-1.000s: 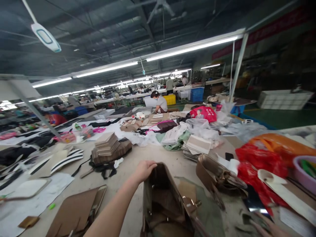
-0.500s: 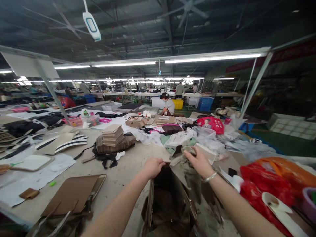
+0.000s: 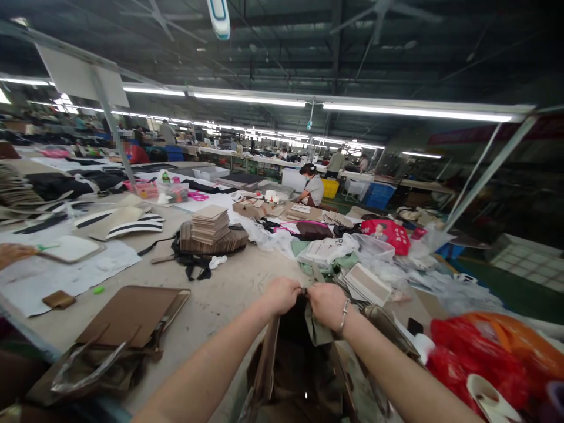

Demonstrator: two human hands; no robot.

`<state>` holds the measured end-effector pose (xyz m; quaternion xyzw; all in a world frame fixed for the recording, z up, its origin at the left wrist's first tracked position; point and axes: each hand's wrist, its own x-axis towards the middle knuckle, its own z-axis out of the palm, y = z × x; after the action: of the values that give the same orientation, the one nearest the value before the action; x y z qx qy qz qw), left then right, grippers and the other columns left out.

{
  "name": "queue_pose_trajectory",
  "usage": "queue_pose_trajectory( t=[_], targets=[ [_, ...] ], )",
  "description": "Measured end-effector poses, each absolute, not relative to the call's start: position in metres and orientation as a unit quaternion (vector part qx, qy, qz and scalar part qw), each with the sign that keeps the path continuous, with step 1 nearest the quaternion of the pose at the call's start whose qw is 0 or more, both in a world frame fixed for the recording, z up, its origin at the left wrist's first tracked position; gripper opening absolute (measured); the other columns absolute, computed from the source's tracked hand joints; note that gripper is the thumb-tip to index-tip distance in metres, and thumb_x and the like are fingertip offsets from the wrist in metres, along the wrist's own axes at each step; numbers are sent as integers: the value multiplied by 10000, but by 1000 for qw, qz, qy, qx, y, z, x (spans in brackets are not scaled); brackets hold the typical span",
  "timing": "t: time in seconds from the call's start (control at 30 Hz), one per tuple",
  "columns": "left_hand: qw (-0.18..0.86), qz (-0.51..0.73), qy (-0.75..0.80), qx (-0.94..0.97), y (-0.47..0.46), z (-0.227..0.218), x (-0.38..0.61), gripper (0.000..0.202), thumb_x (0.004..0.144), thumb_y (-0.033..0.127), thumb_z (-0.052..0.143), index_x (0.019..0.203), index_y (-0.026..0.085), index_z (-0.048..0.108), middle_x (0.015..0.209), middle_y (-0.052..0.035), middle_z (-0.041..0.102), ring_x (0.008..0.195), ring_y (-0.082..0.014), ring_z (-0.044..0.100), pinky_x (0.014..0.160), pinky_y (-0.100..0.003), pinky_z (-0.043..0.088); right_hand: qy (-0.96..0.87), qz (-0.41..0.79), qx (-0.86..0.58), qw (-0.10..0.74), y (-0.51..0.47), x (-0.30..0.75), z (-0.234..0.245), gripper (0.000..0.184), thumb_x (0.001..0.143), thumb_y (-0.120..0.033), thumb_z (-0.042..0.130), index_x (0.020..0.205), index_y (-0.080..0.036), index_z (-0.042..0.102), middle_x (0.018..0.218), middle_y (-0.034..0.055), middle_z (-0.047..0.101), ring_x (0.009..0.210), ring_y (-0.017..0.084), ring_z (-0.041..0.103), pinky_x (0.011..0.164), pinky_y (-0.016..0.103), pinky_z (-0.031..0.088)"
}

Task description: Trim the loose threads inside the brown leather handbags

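Observation:
Right in front of me an olive-brown bag [image 3: 304, 376] stands with its mouth apart and its dark inside showing. At its far top edge my left hand [image 3: 282, 295] is closed in a pinch on the rim. Close beside it my right hand [image 3: 326, 305], with a bracelet at the wrist, is closed on the same edge and the olive fabric that hangs below. The fingertips of both hands nearly meet, and what lies right between them is too small to make out. To the left lies another brown bag [image 3: 132, 317] with its handles wrapped in clear plastic.
A pile of brown panels [image 3: 209, 226] sits beyond my left hand. Red plastic bags [image 3: 480, 364] and clear bags [image 3: 449, 270] crowd the right side. A co-worker's hand [image 3: 17, 254] holds a brush over a white panel [image 3: 73, 249]. Another person [image 3: 312, 187] sits across the table.
My right hand has moved left and down, from holding up loose olive fabric to pinching the edge beside my left hand. The view has tilted and swung left.

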<state>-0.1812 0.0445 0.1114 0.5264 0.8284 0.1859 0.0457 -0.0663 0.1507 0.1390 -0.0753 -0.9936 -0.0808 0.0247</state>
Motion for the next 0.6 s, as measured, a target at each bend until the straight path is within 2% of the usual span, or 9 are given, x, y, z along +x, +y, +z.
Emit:
queue_pose_trajectory(
  t=[0.13, 0.23, 0.43, 0.6],
  targets=[
    [57, 170, 836, 519, 44, 112, -180, 323, 841, 355, 379, 840, 216, 669, 857, -59, 682, 825, -197, 610, 721, -278, 448, -995, -99, -25, 21, 155, -67, 140, 214, 829, -181, 410, 784, -142, 615, 778, 100, 648, 700, 200, 601, 593, 265, 383],
    [61, 160, 842, 512, 44, 113, -179, 317, 843, 354, 381, 851, 216, 666, 865, -57, 680, 834, -197, 611, 727, -278, 452, -995, -82, -15, 56, 164, -65, 134, 218, 847, -222, 427, 758, -154, 614, 753, 80, 647, 689, 176, 590, 591, 248, 363],
    [45, 160, 845, 508, 43, 112, -174, 335, 847, 378, 368, 860, 223, 664, 857, -64, 682, 816, -210, 618, 730, -304, 462, -978, 68, -46, 191, 178, -59, 111, 382, 884, -342, 412, 555, -182, 521, 561, 4, 553, 561, 120, 501, 554, 223, 326],
    [31, 159, 841, 515, 43, 110, -175, 369, 853, 393, 344, 854, 219, 669, 845, -75, 685, 804, -221, 620, 718, -323, 469, -921, 208, -102, 313, 166, -54, 97, 424, 864, -405, 413, 505, -185, 460, 520, -15, 472, 533, 117, 444, 543, 230, 316]
  ],
)
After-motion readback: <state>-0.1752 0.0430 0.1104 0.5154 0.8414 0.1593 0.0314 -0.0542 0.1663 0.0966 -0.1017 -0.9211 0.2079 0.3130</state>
